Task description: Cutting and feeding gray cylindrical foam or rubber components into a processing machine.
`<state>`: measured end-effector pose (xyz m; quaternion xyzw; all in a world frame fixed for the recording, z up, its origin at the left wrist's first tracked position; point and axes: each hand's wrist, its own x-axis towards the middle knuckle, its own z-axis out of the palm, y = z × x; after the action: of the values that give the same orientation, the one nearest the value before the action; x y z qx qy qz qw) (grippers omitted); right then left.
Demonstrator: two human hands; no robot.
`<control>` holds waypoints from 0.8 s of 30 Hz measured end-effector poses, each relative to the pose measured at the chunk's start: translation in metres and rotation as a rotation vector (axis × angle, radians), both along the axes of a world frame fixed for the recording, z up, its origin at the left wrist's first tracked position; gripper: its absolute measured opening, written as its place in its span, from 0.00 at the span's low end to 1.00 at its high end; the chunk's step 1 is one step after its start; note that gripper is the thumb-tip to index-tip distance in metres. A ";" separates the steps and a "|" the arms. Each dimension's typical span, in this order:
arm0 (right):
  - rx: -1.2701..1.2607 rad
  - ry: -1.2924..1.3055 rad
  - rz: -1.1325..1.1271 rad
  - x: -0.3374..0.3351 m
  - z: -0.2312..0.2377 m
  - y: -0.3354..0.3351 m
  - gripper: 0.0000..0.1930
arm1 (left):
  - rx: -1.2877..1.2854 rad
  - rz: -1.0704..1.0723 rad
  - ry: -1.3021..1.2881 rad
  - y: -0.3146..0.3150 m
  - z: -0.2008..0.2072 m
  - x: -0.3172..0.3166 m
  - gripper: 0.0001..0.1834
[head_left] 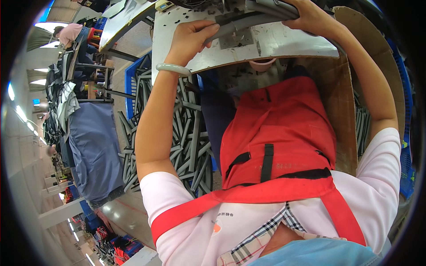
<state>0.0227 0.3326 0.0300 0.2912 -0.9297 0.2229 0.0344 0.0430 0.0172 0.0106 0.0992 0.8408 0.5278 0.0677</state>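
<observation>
Grey tubes [250, 22], which look like foam, lie in a small bundle across the far part of the white worktable [284, 48]. Around their right part my right hand [306, 18] is closed. At the left end of one tube my left hand [191, 39] is closed, thumb and forefinger pinched at its tip; the other fingers are partly hidden. Beneath the tubes a flat metal plate [237, 39] is set on the tabletop, with small dark scraps scattered about.
Many loose grey tubes [195, 137] are heaped at my left, by a blue crate [129, 86]. A tall cardboard box [344, 106] stands at my right, with more tubes beside it. A pink bowl [262, 65] is under the table edge. Another person [73, 34] works far left.
</observation>
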 end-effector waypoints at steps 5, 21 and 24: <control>0.008 -0.145 -0.030 -0.005 0.002 -0.006 0.26 | 0.016 0.055 -0.041 -0.001 -0.005 -0.006 0.16; -0.010 -0.158 -0.090 -0.002 0.014 -0.019 0.33 | 0.038 0.036 -0.013 -0.016 -0.006 -0.011 0.15; -0.013 -0.203 -0.072 -0.004 0.015 -0.018 0.34 | 0.048 0.037 -0.003 -0.016 -0.007 -0.013 0.17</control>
<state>0.0190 0.3148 0.0447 0.2334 -0.9367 0.2561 -0.0498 0.0298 0.0013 0.0039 0.0846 0.8294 0.5493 0.0566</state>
